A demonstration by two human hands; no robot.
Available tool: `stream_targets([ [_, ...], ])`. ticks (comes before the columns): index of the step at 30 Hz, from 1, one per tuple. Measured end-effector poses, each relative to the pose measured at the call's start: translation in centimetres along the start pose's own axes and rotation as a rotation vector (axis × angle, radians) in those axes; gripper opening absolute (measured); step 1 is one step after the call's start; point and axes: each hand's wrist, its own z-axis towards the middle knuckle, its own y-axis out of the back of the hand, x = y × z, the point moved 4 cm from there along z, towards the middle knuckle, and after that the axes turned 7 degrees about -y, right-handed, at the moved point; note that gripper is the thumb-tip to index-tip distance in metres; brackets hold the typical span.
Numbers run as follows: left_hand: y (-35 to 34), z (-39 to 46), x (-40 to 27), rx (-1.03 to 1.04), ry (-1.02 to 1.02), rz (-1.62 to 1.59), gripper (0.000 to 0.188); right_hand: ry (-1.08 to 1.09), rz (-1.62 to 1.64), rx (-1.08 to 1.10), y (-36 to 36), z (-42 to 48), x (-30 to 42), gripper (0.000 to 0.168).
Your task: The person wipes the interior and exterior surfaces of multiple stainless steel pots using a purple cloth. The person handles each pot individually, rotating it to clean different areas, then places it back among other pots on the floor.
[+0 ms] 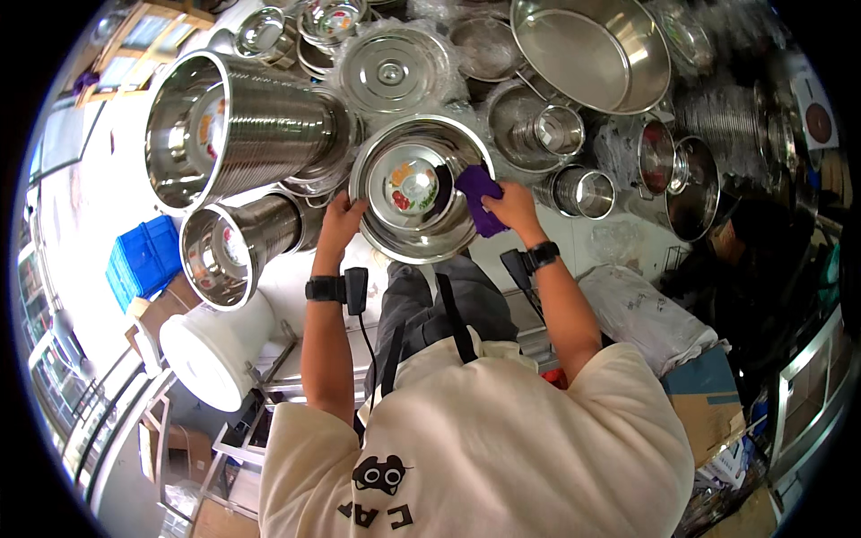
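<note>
In front of me is a round stainless steel basin with a coloured fruit-and-vegetable print on its bottom. My left hand grips its left rim, thumb over the edge. A purple cloth is held in my right hand against the basin's right rim, and part of it hangs down outside. The basin's open side faces me. Its underside is hidden, so I cannot tell whether it rests on anything.
Left of the basin lie tall nested stacks of steel basins. Behind it are a plastic-wrapped steel lid and a large steel pan. Steel cups sit to the right. A white bucket and a blue crate are lower left.
</note>
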Motion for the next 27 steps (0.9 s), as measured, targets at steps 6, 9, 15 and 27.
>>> stream_targets([
  [6,1.2,-9.4,-8.0,0.071,-0.06,-0.037,0.012,0.04,-0.034,0.064,1.3,-6.3,3.1,0.043],
  [9,2.3,-14.1,-10.4,0.121,-0.085,-0.088,0.015,0.063,-0.114,-0.06,1.2,-9.8,6.4,0.046],
  [15,5.3,-21.1,-13.1,0.173,-0.173,-0.089,0.023,0.167,0.341,-0.213,-1.1,-14.5,14.6,0.044],
  [27,12.6,-29.1,-14.3,0.148,-0.515,-0.233,0.031,0.381,1.011,0.175,-5.6,-21.9,30.2,0.03],
])
